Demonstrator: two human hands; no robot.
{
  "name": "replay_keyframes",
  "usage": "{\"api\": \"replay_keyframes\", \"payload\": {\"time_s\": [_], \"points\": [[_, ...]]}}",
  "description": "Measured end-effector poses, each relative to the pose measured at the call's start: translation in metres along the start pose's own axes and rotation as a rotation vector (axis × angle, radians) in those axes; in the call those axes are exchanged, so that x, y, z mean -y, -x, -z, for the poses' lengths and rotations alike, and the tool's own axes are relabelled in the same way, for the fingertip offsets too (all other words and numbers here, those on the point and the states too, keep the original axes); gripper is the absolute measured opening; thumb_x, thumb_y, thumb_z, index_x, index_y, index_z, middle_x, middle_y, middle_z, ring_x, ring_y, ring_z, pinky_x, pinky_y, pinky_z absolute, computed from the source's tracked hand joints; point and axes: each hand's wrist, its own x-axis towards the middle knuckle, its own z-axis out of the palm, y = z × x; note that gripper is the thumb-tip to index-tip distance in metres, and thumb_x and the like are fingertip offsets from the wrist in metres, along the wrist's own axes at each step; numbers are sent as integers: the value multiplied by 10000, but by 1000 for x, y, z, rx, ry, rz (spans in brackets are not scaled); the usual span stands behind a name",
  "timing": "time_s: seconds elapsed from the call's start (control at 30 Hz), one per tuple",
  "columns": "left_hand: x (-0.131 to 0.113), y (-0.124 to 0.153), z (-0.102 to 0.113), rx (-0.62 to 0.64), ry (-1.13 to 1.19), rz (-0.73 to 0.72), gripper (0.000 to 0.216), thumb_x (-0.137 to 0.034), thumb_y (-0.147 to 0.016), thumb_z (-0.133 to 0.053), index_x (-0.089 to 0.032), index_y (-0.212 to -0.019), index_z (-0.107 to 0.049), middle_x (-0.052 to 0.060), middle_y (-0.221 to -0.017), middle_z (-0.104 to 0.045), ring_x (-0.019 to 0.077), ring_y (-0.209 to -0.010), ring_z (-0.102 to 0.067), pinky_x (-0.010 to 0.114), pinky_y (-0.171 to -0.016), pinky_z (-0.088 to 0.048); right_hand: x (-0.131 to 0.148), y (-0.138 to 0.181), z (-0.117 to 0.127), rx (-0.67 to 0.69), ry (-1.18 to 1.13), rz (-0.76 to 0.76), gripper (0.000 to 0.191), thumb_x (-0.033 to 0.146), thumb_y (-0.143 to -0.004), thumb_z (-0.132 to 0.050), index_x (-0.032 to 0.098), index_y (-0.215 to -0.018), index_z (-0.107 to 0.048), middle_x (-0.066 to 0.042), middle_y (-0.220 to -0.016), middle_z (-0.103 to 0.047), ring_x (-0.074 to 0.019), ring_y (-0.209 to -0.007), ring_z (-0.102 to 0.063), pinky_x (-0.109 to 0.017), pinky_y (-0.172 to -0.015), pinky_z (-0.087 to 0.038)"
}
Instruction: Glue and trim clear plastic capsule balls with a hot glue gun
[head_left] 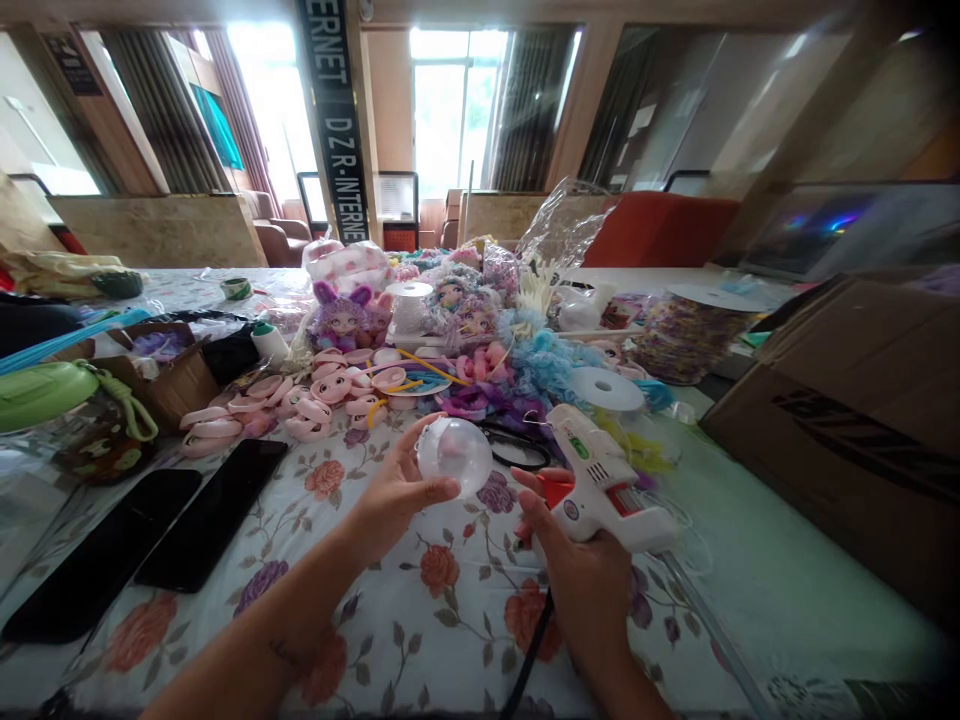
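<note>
My left hand (394,495) is closed around a clear plastic ball (454,455), held just above the flowered tablecloth (420,620). My right hand (581,565) grips a white hot glue gun (600,480) with a red trigger, its nozzle pointing left toward the ball. The gun's black cord (529,655) runs down toward me. Black scissors (517,445) lie just behind the ball.
Pink doll parts (300,400), doll heads (341,320), spools (606,388) and coloured yarn (540,365) crowd the table behind my hands. Two black phones (214,510) lie at left beside a green-lidded jar (45,395). A cardboard box (855,420) stands at right.
</note>
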Motion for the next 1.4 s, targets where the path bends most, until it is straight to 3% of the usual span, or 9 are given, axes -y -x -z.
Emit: {"api": "replay_keyframes", "payload": {"time_s": [0.2, 0.33, 0.47, 0.7, 0.83, 0.93, 1.23, 1.4], "points": [[10, -1, -5, -44, -145, -165, 844, -288, -520, -923, -250, -1241, -486, 70, -1218, -546, 244, -1103, -532, 314, -895, -462, -5, 2, 3, 52, -28, 41, 309, 454, -731, -734, 197, -890, -671, 24, -593, -638, -143, -534, -587, -265, -600, -517], [14, 1, -9, -147, -323, -230, 925, -289, -471, -938, -261, -1232, -413, 53, -1169, -515, 219, -1027, -528, 309, -864, -461, -8, 4, 5, 243, -24, 121, 261, 418, -686, -771, 201, -813, -700, 27, -609, -615, -123, -520, -584, -227, -535, -522], [11, 4, -13, -176, -391, -240, 917, -306, -462, -936, -266, -1204, -400, 33, -1130, -512, 203, -973, -530, 291, -819, -462, -2, 13, 3, 364, -29, -77, 296, 463, -711, -740, 232, -895, -732, 52, -585, -573, -67, -355, -443, -186, -327, -389], [12, 6, -15, -184, -439, -212, 874, -318, -493, -912, -257, -1203, -406, 41, -1122, -540, 219, -970, -547, 318, -826, -465, -2, 24, 3, 322, 47, -287, 259, 517, -737, -725, 260, -762, -742, 69, -334, -426, -85, -261, -353, -199, -265, -273], [15, 7, -13, -194, -480, -222, 886, -332, -488, -917, -267, -1210, -407, 54, -1184, -516, 240, -1041, -528, 341, -879, -447, -9, 13, 5, 331, -121, -180, 240, 410, -653, -824, 222, -735, -697, 13, -592, -668, -116, -405, -532, -218, -374, -433], [15, 8, -14, -208, -490, -259, 928, -326, -438, -938, -270, -1202, -415, 49, -1182, -511, 242, -1043, -529, 342, -885, -448, -8, 6, 4, 356, -314, -138, 305, 293, -599, -868, 223, -821, -671, 16, -711, -708, -144, -587, -619, -244, -572, -536], [20, 10, -26, -150, -298, -191, 962, -258, -388, -947, -265, -1177, -398, 14, -1074, -533, 191, -922, -540, 293, -793, -456, -1, 7, 5, 462, -527, -219, 387, 215, -595, -854, 236, -898, -614, 54, -640, -655, -134, -572, -600, -247, -563, -516], [23, 7, -25, -212, -286, -203, 915, -274, -418, -939, -263, -1167, -412, 12, -1089, -524, 198, -967, -529, 304, -839, -448, -9, 2, 2, 383, -437, -46, 332, 262, -683, -812, 233, -910, -572, 72, -591, -620, -94, -526, -548, -210, -575, -491]]}}
